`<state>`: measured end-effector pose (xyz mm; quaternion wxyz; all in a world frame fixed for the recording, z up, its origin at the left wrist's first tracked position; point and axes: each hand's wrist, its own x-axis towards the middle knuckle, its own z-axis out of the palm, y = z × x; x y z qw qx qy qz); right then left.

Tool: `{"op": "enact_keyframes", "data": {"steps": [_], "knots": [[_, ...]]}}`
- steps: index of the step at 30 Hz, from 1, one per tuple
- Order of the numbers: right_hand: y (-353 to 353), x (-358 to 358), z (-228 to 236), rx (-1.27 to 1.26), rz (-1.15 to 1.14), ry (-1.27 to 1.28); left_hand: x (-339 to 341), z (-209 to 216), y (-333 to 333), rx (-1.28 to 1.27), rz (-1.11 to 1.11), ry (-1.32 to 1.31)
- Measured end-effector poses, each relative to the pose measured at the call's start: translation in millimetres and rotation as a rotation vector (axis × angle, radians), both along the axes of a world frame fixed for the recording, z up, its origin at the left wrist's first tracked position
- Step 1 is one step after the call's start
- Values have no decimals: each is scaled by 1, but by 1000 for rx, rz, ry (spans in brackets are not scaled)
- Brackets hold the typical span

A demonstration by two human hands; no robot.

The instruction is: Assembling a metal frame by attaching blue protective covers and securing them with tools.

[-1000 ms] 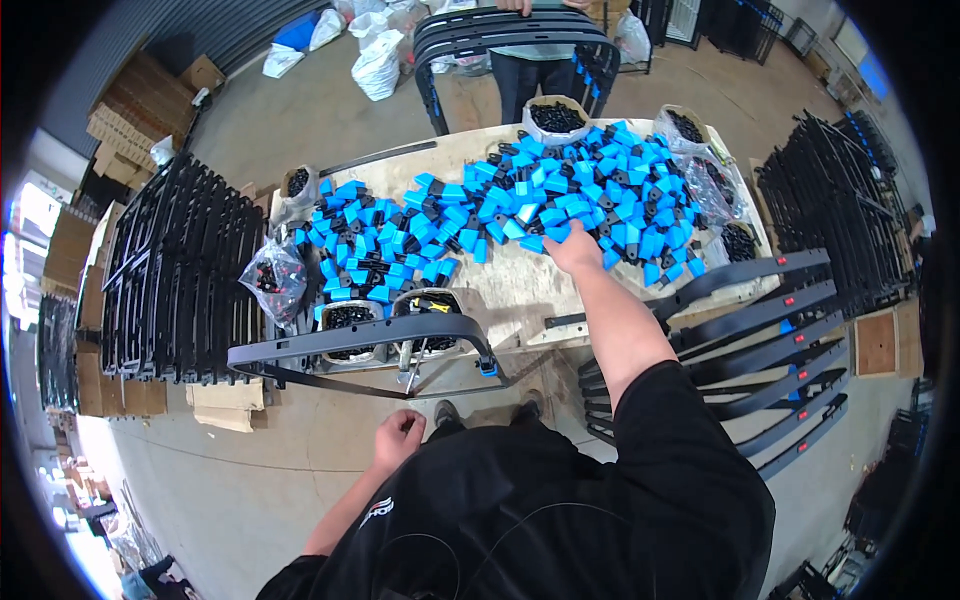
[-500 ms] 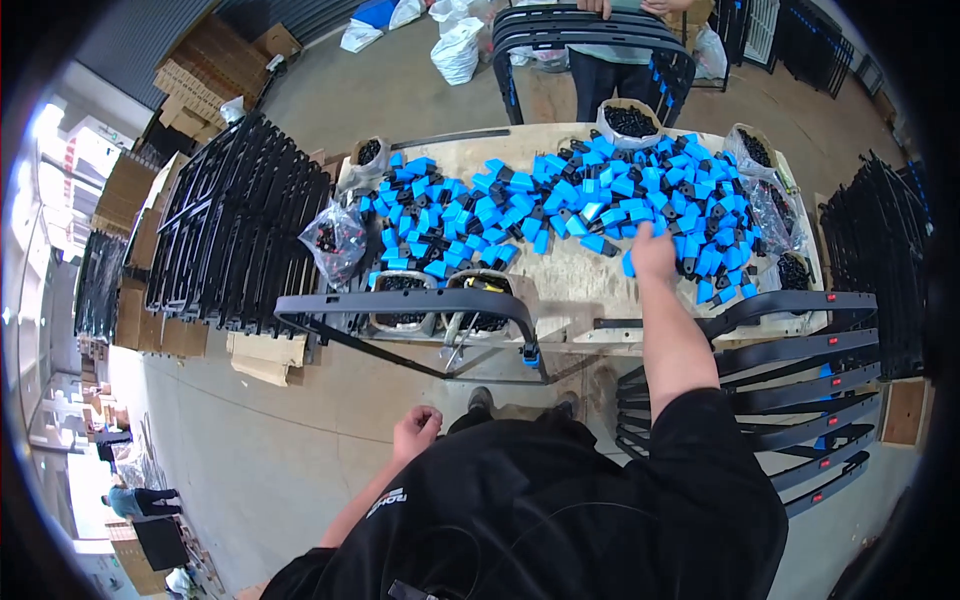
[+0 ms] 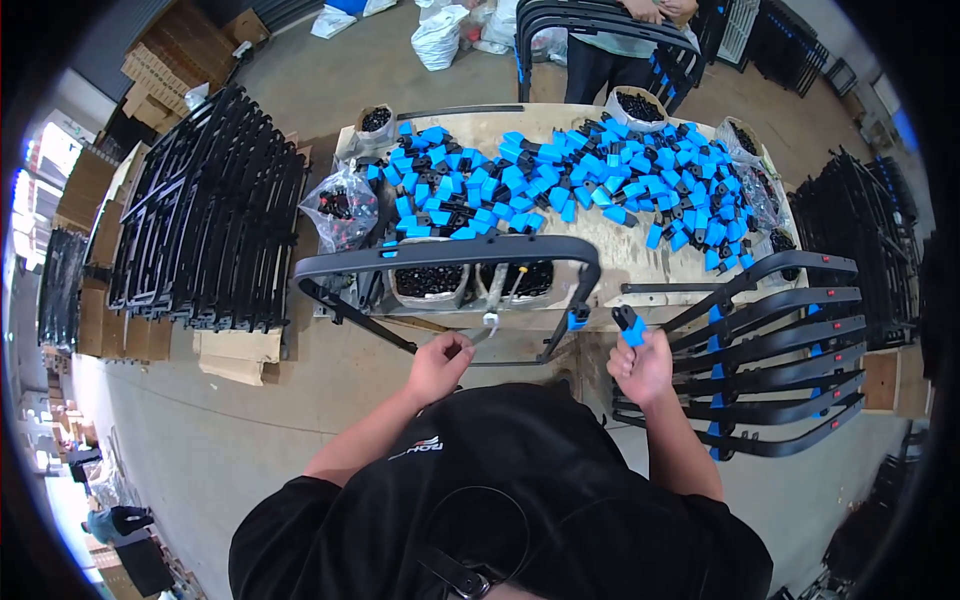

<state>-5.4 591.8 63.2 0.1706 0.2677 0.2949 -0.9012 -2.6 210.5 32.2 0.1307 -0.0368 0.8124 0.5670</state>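
Note:
My right hand (image 3: 643,370) is closed on a blue and black plastic piece (image 3: 633,328), its black end pointing up and away from me. In front of my body, my left hand (image 3: 438,368) is closed with curled fingers beside the lower bar of a black curved frame (image 3: 440,256). What the left fingers hold, if anything, I cannot make out. That frame stands at the near edge of the table, with a small blue piece (image 3: 577,319) at its right lower end. Many more blue and black pieces (image 3: 560,170) lie heaped across the wooden table (image 3: 590,258).
Open bags of small black parts (image 3: 428,283) stand along the table edges. Stacked black frames (image 3: 780,350) are at my right, and a tall row of frames (image 3: 205,215) is at the left. Across the table a person (image 3: 612,60) has hands on more frames.
My right hand has come back from the heap toward me with a blue and black piece. My left hand has risen toward the near frame. The view has shifted slightly.

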Motion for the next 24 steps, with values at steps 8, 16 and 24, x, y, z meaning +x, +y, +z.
{"op": "enact_keyframes", "data": {"steps": [8, 16, 24], "knots": [[-228, 42, 42, -410, 344, 406, -18, 33, -136, 174, -192, -311], [-354, 33, 58, -137, 147, 62, 3, 18, -209, 399, -305, -43], [-420, 13, 39, -192, 147, 20, -9, 68, -240, -52, -404, 614]]}}
